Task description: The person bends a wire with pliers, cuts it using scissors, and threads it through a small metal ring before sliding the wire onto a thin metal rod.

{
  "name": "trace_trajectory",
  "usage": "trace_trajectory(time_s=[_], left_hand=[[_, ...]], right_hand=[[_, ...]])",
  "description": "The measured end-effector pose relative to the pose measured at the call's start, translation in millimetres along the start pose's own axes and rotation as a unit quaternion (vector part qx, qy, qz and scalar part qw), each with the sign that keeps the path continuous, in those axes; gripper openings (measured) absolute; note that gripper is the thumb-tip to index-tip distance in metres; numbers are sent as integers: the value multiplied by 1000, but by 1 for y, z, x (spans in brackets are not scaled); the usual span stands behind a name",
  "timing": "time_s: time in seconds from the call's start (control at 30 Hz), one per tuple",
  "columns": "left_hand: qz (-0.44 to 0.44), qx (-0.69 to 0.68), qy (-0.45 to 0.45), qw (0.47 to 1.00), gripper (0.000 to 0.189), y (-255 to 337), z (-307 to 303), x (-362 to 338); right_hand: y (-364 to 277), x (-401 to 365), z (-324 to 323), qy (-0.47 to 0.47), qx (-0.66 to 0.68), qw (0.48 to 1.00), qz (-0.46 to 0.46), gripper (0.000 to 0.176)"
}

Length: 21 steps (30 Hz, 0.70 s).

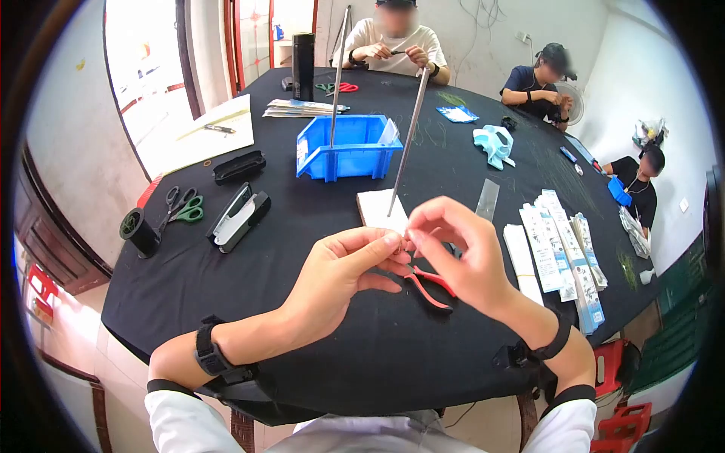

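My left hand (340, 266) is closed, thumb and forefinger pinched together above the near half of the table. Right beside it, my right hand (462, 253) pinches at the same spot, the fingertips of both hands almost touching. Whatever lies between them is too small to make out. Below my fingers, partly hidden, rest pliers with red handles (428, 293). Just beyond my hands is a white block (375, 202), with a thin metal rod (408, 143) rising from it at a slant.
A blue bin (355, 162) stands further back, with another rod by it. To the left are a stapler (238, 217), scissors (185, 209) and a thread spool (140, 232). Printed paper strips (559, 245) lie right. Several people work around the black table (249, 302).
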<state>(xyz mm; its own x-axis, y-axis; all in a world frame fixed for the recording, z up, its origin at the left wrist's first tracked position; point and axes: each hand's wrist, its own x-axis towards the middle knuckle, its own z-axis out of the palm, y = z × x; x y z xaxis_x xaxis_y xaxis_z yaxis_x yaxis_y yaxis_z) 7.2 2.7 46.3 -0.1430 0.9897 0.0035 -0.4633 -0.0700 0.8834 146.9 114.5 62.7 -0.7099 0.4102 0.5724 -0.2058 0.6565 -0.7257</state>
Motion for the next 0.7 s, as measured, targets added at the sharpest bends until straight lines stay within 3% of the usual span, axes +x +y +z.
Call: trace_trajectory(time_s=[0.13,0.23,0.37,0.5,0.6,0.7], left_hand=[[-11,15,5,1000,20,8,4,-5],[-41,-15,-4,999,20,6,4,-9],[-47,-40,-1,998,22,4,8,-12],[-51,-49,13,997,22,5,13,-15],[-63,-32,1,998,25,4,12,-17],[-82,-28,3,996,29,10,15,-18]], right_hand=[[-11,-6,-1,-4,-128,976,-174,23],[-13,-6,-6,-11,-291,898,-329,23],[-14,-8,-7,15,-383,835,-394,20],[-15,-11,-5,15,-399,813,-423,20],[-14,-12,-4,4,-337,870,-360,16],[-24,-7,-6,-6,-168,971,-171,8]])
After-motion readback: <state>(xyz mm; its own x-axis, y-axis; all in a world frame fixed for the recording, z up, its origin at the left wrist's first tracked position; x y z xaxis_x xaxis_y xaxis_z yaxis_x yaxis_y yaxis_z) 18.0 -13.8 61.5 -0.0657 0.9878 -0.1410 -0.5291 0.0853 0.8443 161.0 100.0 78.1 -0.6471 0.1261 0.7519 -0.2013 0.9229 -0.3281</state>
